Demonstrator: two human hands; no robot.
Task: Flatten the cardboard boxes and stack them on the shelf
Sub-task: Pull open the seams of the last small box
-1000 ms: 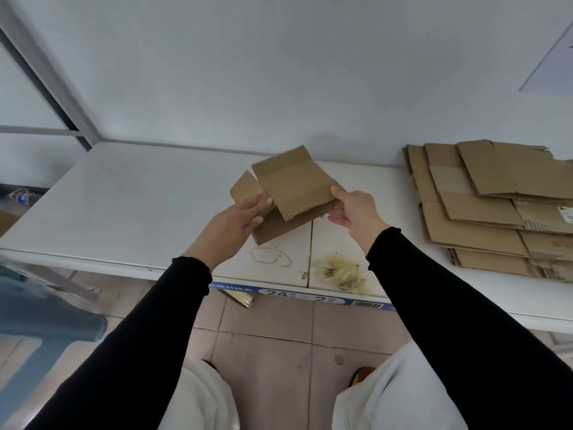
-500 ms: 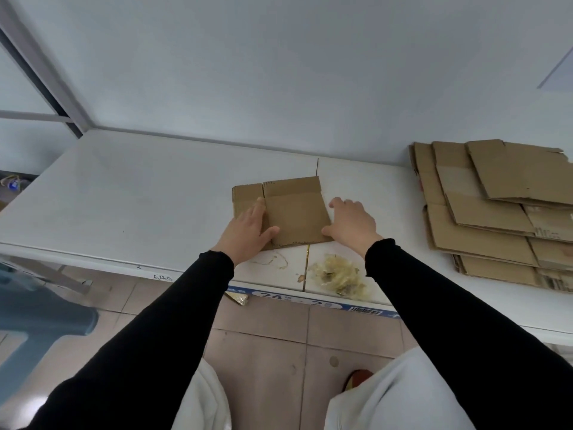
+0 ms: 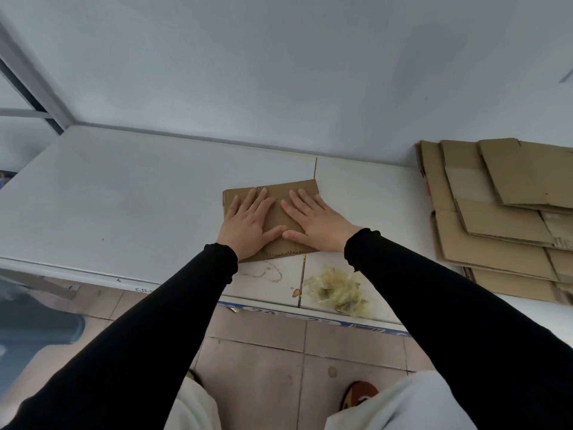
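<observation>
A small flattened brown cardboard box (image 3: 280,216) lies on the white shelf (image 3: 124,197), near its front edge at the middle. My left hand (image 3: 248,225) rests palm-down on its left half, fingers spread. My right hand (image 3: 314,223) lies palm-down on its right half, fingers spread too. Both thumbs nearly meet over the piece's lower middle. Neither hand grips anything. A stack of larger flattened cardboard boxes (image 3: 502,218) sits on the shelf at the right.
A white wall (image 3: 279,72) rises behind the shelf. A yellowish patch of dried residue (image 3: 336,291) and a ring stain (image 3: 263,271) mark the shelf's front edge. A blue stool (image 3: 34,330) stands on the tiled floor at left.
The small cardboard piece went from being held up in both hands to lying flat on the shelf. My hands moved from its edges onto its top, palms down.
</observation>
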